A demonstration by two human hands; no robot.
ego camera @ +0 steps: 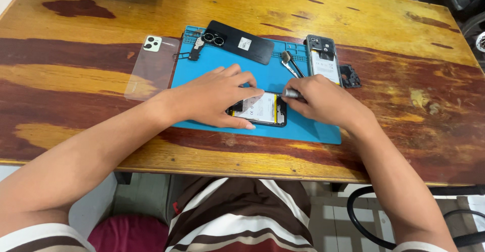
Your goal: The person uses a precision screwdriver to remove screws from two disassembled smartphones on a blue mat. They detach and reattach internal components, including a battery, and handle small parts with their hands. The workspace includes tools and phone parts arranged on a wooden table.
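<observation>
A: Opened phone (260, 109) lies back-up near the front edge of the blue mat (212, 67), battery and board exposed. Your left hand (214, 98) lies flat over its left half, fingers spread, thumb along the near edge. Looks like you're pinning it so it can't slide under tool pressure.

B: And the right?

A: Your right hand (323, 100) is closed around a small screwdriver (288, 94), pinched at the metal collar. The shaft runs level to the left, tip over the phone's top edge, right by your left fingertips. I'd guess the low grip is for control on tiny screws. Can't tell whether the tip is actually seated in one; your fingers hide it.

B: Hands close?

A: Nearly touching, both over the phone.

B: What's around it?

A: Further back on the mat: a black back cover (237, 40) with camera rings, lying diagonal, and a small dark part (196, 50) at its left end. Tweezers and a small brush (291, 63) lie just above your right hand, in easy reach. A second opened phone (323, 60) sits at the mat's right edge, with a small black frame piece (349, 76) just beside it on the wooden table (394, 24).

B: Off the mat, left?

A: Clear case (151, 67) with a pale green camera block, flat on the wood, touching the mat's edge. Parts are kept back, so the working area around the phone is uncluttered.
</observation>
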